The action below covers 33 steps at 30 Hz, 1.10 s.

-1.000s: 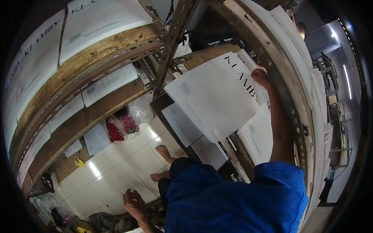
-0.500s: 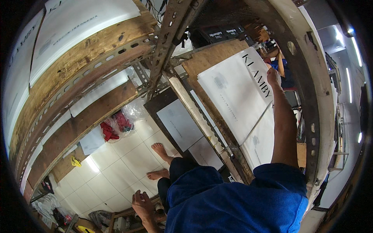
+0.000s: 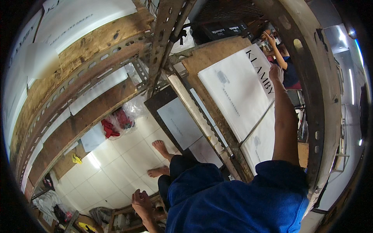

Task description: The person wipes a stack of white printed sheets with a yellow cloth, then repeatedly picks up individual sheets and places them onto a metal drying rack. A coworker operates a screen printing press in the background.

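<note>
My right hand (image 3: 276, 73) is closed at the far right edge of a stack of white printed sheets (image 3: 227, 91) on a wooden board (image 3: 192, 66). Its fingers seem to pinch the top sheet's edge; the fingertips are partly hidden. Large dark lettering runs along that side, with a small grey mark nearer the middle. Against this stack lies a second stack of white sheets (image 3: 258, 145). My left hand (image 3: 142, 202) hangs low at the left of my body, fingers loosely curled and apart, with nothing visible in it.
Perforated metal posts (image 3: 165, 35) frame the shelves. More white sheets (image 3: 85, 19) lie on wooden shelves at the upper left. Below is a tiled floor (image 3: 116, 163) with a red cloth (image 3: 110, 128) in clear plastic. Beyond the stack, another person's arm (image 3: 276, 50) is raised.
My right hand has shifted slightly along the sheet's edge and stays closed. My left hand has barely moved. Behind the stack, the other person's arm has come up into view.
</note>
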{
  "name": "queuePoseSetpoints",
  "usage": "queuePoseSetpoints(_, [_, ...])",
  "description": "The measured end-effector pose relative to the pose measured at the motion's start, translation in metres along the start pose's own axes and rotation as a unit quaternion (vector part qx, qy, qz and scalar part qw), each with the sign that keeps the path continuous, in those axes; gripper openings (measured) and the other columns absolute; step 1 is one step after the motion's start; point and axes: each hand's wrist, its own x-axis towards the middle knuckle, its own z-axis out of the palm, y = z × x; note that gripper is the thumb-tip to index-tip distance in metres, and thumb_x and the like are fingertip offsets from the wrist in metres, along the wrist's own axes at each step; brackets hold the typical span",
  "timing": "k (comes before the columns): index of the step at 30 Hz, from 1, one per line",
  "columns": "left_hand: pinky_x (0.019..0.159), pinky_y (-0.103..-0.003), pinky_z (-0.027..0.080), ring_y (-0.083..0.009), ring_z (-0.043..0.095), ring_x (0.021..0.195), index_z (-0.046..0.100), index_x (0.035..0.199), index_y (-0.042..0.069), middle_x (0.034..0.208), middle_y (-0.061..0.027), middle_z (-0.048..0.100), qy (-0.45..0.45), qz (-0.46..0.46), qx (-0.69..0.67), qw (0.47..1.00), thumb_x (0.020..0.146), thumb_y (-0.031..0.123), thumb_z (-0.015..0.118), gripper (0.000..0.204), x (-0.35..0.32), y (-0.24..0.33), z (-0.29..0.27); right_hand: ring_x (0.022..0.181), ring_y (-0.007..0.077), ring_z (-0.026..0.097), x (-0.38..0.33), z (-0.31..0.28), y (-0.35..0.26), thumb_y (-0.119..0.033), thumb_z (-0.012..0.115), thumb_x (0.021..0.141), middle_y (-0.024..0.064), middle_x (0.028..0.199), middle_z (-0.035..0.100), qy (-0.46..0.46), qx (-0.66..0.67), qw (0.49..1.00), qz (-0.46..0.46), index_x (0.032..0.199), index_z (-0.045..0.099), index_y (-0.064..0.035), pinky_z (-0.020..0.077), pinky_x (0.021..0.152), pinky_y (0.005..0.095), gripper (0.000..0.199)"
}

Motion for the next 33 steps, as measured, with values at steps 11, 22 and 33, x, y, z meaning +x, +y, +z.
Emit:
queuePoseSetpoints(11, [0.060, -0.040, 0.052, -0.0298, 0.065, 0.067, 0.062, 0.102, -0.004, 0.080, -0.0156, 0.063, 0.076, -0.043, -0.055, 0.995, 0.083, 0.010, 0.063, 0.024, -0.029, 0.026, -0.035, 0.078, 0.0133, 0.059, -0.141, -0.104, -0.250, -0.011, 0.054, 0.095, 0.0081, 0.088, 0.065, 0.014, 0.496, 0.857, -0.141, 0.098, 0.062, -0.0026, 0.0480, 0.069, 0.0260, 0.012])
queuePoseSetpoints(22, [0.072, -0.042, 0.053, -0.0342, 0.064, 0.080, 0.063, 0.103, 0.000, 0.089, -0.0171, 0.064, 0.268, -0.116, -0.047, 0.955, 0.085, 0.022, 0.064, 0.028, -0.096, -0.029, -0.111, 0.075, 0.0113, 0.054, -0.450, -0.180, -0.491, -0.003, 0.057, 0.088, 0.0070, 0.103, 0.057, -0.459, 0.561, 0.533, -0.438, 0.111, 0.061, -0.0021, 0.0469, 0.066, 0.0248, 0.024])
queuePoseSetpoints(33, [0.079, -0.041, 0.049, -0.0327, 0.059, 0.092, 0.061, 0.103, -0.001, 0.097, -0.0153, 0.060, 0.534, -0.313, -0.048, 0.784, 0.082, 0.019, 0.067, 0.029, -0.219, -0.120, -0.142, 0.096, 0.0350, 0.063, -0.519, 0.114, -0.579, -0.034, 0.054, 0.087, 0.0181, 0.096, 0.066, -0.391, 0.053, 0.396, -0.829, 0.102, 0.066, -0.0044, 0.0479, 0.085, 0.0442, 0.035])
